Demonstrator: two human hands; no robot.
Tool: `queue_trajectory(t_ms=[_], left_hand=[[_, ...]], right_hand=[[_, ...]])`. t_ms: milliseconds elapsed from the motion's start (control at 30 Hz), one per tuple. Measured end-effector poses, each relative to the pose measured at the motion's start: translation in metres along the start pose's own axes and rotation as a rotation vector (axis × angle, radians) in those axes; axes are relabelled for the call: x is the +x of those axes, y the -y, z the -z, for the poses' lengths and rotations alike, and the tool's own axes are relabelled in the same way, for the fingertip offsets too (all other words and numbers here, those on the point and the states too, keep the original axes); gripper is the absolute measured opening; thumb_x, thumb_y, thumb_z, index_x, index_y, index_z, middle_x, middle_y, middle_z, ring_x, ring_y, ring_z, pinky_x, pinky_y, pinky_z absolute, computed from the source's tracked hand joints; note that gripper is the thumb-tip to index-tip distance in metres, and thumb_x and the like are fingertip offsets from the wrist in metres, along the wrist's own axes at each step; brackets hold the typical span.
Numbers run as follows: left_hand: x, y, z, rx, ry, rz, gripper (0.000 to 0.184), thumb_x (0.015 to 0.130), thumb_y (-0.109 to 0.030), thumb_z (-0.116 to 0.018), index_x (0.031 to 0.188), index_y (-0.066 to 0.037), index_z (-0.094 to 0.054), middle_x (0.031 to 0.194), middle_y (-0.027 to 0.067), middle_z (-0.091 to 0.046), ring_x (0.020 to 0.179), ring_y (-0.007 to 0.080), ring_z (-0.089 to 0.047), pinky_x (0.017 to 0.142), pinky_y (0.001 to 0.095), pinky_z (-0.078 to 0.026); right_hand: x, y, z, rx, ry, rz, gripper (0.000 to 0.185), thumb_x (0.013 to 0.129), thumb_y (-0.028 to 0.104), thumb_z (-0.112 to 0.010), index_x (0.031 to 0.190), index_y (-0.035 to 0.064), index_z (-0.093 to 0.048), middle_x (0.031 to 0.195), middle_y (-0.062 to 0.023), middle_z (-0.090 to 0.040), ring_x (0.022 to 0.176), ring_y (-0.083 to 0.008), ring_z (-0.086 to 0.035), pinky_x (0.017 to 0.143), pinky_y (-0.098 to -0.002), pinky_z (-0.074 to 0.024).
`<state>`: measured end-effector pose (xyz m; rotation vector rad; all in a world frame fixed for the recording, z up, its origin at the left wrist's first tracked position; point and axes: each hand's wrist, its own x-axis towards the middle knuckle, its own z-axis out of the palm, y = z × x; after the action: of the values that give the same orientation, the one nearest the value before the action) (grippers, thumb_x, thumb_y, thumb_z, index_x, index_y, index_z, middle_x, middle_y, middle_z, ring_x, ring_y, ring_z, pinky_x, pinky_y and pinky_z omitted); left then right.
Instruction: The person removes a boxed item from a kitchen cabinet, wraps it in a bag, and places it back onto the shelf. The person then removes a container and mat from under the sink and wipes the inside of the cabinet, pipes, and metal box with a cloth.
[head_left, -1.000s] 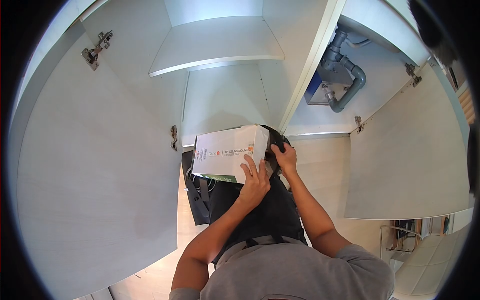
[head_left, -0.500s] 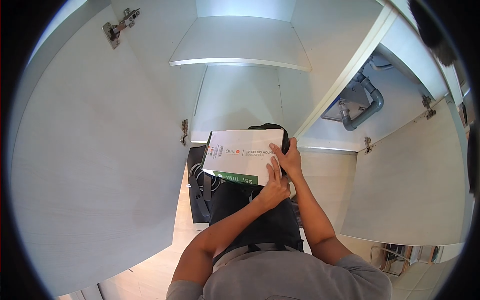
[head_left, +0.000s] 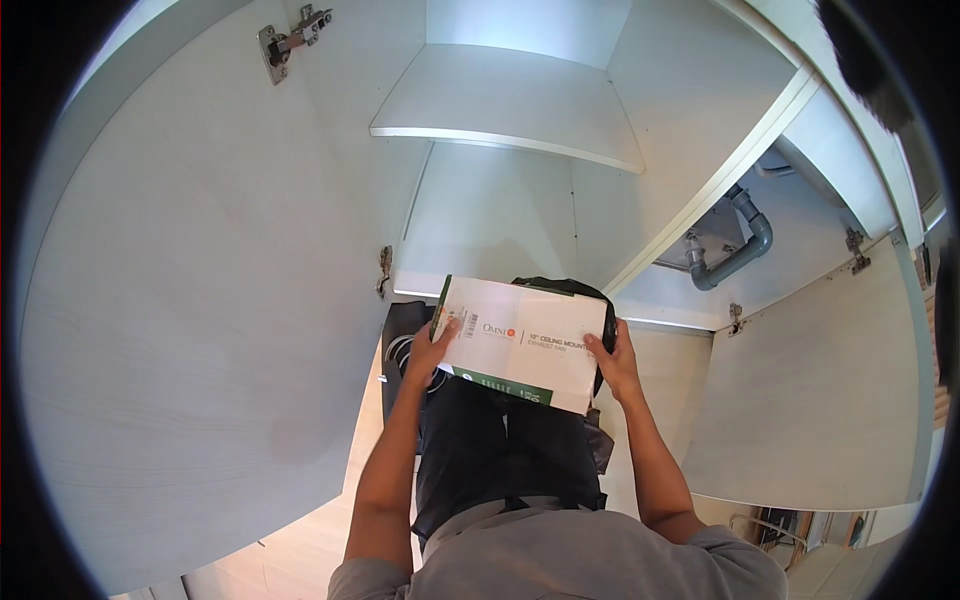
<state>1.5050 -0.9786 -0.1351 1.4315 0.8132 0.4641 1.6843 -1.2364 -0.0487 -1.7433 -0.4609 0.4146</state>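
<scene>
A white and green exhaust fan box [head_left: 515, 335] is held across my lap, its printed white face up and slightly tilted. My left hand [head_left: 428, 352] grips the box's left end, thumb on the top face. At the opposite end, my right hand [head_left: 615, 362] clasps the box with its thumb over the printed side. The undersides of the fingers are hidden. Behind the box's far right corner shows part of a black bag-like item [head_left: 560, 286]. A black flat item with pale rings [head_left: 400, 350] lies beyond my left hand.
In front stands an open cabinet with a shelf [head_left: 500, 95]. Its large left door [head_left: 200, 300] swings wide beside me. To the right, a grey drain pipe [head_left: 740, 255] runs inside a second compartment, whose door [head_left: 810, 390] also hangs open.
My left hand has moved from the box's right side to its left end. The box has turned slightly clockwise and shifted right, and the view has shifted a little.
</scene>
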Motion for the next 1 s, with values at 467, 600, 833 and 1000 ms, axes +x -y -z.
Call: queue_trajectory(t_ms=[467, 600, 833, 1000], left_hand=[[-0.207, -0.108, -0.080, 0.269, -0.076, -0.501, 0.042, 0.089, -0.031, -0.058, 0.114, 0.003, -0.057, 0.089, 0.0259, -0.064, 0.080, 0.0369, -0.065, 0.062, 0.0383, -0.052], [-0.243, -0.110, -0.084, 0.384, 0.110, -0.718, 0.039, 0.088, -0.019, -0.058, 0.119, 0.004, -0.055, 0.076, 0.0222, -0.063, 0.063, 0.0306, -0.066, 0.056, 0.0338, -0.050], [-0.182, -0.098, -0.117, 0.017, 0.166, -0.575, 0.039, 0.080, 0.000, -0.060, 0.118, 0.002, -0.055, 0.091, 0.0111, -0.062, 0.079, 0.0165, -0.061, 0.071, 0.0268, -0.048], [-0.175, -0.118, -0.126, 0.313, 0.278, -0.640, 0.038, 0.073, 0.007, -0.056, 0.111, 0.003, -0.059, 0.085, 0.0134, -0.055, 0.075, 0.0205, -0.056, 0.063, 0.0282, -0.043]], right_hand=[[-0.168, -0.003, 0.123, 0.208, -0.326, 0.033, 0.051, 0.077, 0.003, -0.070, 0.121, 0.0034, -0.046, 0.110, -0.0071, -0.058, 0.094, -0.0150, -0.058, 0.081, -0.0278, -0.0488], [-0.208, -0.013, 0.183, 0.317, -0.359, -0.080, 0.044, 0.073, 0.007, -0.075, 0.112, 0.0007, -0.055, 0.099, -0.0068, -0.064, 0.084, -0.0140, -0.061, 0.077, -0.0267, -0.0497], [-0.281, -0.019, 0.203, 0.459, -0.450, -0.049, 0.040, 0.067, 0.006, -0.078, 0.102, -0.0008, -0.060, 0.091, -0.0063, -0.066, 0.077, -0.0140, -0.062, 0.075, -0.0276, -0.0498], [-0.308, -0.016, 0.190, 0.467, -0.437, -0.038, 0.040, 0.063, 0.002, -0.080, 0.099, -0.0007, -0.063, 0.090, -0.0068, -0.067, 0.077, -0.0147, -0.062, 0.076, -0.0284, -0.0496]])
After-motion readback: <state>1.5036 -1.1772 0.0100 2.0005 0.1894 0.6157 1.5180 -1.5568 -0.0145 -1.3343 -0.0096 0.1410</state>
